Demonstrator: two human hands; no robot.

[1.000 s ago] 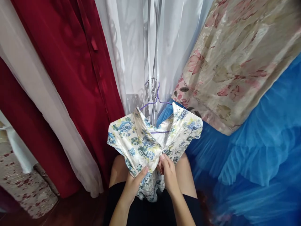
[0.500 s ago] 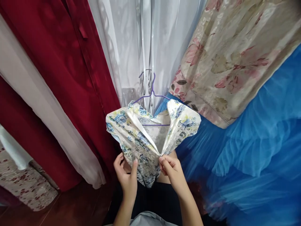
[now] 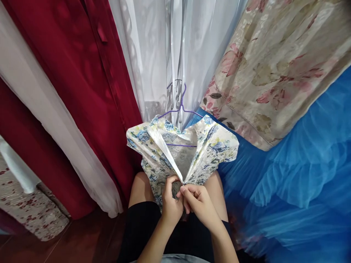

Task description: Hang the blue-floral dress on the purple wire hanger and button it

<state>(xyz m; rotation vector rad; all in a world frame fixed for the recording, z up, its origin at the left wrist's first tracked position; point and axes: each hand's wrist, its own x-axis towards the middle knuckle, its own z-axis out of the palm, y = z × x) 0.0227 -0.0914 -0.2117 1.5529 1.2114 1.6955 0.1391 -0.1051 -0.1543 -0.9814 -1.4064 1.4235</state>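
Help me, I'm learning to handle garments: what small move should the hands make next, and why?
I'd probably have the left hand draw the garment taut below what looks like a zip pull, so it might slide smoothly: the right hand seems to pinch it, the left hand is close beside, and the neck gapes in a V just above.

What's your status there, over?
Right hand pinching base of open neckline; left hand alongside. White blue-flowered fabric garment on thin purple hanger. Nothing visibly blocking.

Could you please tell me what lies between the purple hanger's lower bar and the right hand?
In the head view, the V-shaped opening of the floral garment, its inside showing, lies between the lower bar and the right hand.
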